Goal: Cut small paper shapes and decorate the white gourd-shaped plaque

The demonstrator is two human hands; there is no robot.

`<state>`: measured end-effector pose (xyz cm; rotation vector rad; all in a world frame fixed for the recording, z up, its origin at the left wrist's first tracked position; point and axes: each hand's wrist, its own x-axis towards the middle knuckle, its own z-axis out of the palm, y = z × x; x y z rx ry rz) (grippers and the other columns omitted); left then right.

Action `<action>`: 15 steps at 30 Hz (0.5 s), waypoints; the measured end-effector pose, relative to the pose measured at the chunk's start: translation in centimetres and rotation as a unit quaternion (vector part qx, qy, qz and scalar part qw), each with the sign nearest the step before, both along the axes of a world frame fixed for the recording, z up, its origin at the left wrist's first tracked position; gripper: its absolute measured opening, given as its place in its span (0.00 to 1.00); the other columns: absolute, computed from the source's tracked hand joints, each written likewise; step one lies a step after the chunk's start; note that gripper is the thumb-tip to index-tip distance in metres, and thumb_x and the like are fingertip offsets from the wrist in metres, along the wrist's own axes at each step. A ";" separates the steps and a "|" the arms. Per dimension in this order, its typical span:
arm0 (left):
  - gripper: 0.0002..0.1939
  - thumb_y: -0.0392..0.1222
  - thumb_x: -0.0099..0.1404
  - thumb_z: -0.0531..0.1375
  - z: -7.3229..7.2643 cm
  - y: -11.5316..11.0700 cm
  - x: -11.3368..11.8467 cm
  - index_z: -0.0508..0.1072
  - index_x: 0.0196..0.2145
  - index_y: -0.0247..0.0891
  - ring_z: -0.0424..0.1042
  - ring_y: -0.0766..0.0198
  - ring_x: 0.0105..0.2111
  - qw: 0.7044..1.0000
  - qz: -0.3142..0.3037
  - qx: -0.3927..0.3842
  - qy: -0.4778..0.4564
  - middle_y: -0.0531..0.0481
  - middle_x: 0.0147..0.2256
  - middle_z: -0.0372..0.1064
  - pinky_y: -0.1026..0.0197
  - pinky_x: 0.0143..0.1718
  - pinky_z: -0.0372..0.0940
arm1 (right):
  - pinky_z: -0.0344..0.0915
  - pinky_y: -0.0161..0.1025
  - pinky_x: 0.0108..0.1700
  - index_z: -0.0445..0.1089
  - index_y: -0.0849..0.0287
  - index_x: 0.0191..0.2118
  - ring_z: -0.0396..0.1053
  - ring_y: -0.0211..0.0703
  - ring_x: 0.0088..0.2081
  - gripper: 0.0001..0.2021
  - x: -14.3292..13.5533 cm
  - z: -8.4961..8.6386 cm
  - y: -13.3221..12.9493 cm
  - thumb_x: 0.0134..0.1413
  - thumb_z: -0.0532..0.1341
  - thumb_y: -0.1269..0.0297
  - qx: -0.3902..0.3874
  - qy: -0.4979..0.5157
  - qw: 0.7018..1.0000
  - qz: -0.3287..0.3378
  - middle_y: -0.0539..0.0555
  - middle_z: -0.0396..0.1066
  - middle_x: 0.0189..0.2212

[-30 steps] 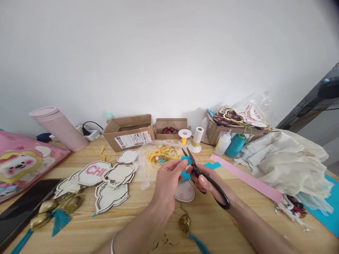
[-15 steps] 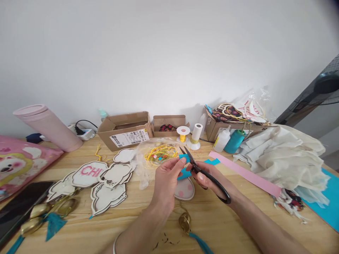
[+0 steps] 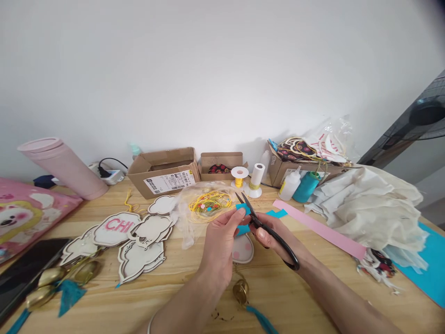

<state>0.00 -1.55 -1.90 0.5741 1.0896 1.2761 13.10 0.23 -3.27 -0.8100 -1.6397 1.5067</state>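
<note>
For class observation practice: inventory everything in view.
Boxes: 3, brown, back
Tumbler: 1, pink, back left
Bag: 1, pink, left
Flat device: 1, black, front left
Plaques: several, whitish, left, centre
Bells: 4 visible, gold, front
Cord: 1 tangle, yellow, centre
Spools: 3, yellow, white, teal, back
Squeeze bottle: 1, white, back
Strip: 1, pink, right
Cloth: 1 heap, cream, right
Sheet: 1, blue, right
Scissors: 1, black, centre
Held piece: 1, blue, centre
Left hand: 1, bare, centre
Right hand: 1, bare, centre

Cord bundle ahead of your left hand; thread spools behind it, right. Cloud-shaped plaques left of that hand, smartphone farther left. Glue bottle right of spools, then fabric pile.
</note>
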 end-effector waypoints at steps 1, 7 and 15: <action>0.11 0.46 0.50 0.64 0.0 0.0 0.1 0.77 0.29 0.37 0.68 0.62 0.33 1.000 0.004 -0.004 0.000 0.48 0.28 0.73 0.62 0.36 0.58 | 0.45 0.31 0.21 0.64 0.63 0.36 0.46 0.32 0.22 0.27 0.0 -0.1 0.0 0.43 0.58 0.40 0.000 0.002 1.000 -0.001 0.48 0.52 0.23; 0.09 0.45 0.47 0.65 0.4 -0.2 0.5 0.77 0.25 0.37 0.66 0.64 0.29 1.000 0.021 -0.006 -0.012 0.50 0.24 0.71 0.61 0.36 0.58 | 0.45 0.31 0.20 0.64 0.63 0.35 0.45 0.31 0.21 0.26 -0.1 -0.3 -0.1 0.45 0.57 0.41 -0.004 0.018 1.000 -0.002 0.47 0.51 0.22; 0.08 0.44 0.46 0.67 0.2 0.2 -0.1 0.77 0.24 0.39 0.64 0.70 0.25 0.997 0.071 0.028 -0.034 0.53 0.24 0.70 0.65 0.32 0.58 | 0.46 0.31 0.20 0.64 0.62 0.36 0.47 0.31 0.21 0.25 0.2 -0.6 0.1 0.43 0.59 0.41 -0.008 0.028 0.999 -0.027 0.46 0.52 0.21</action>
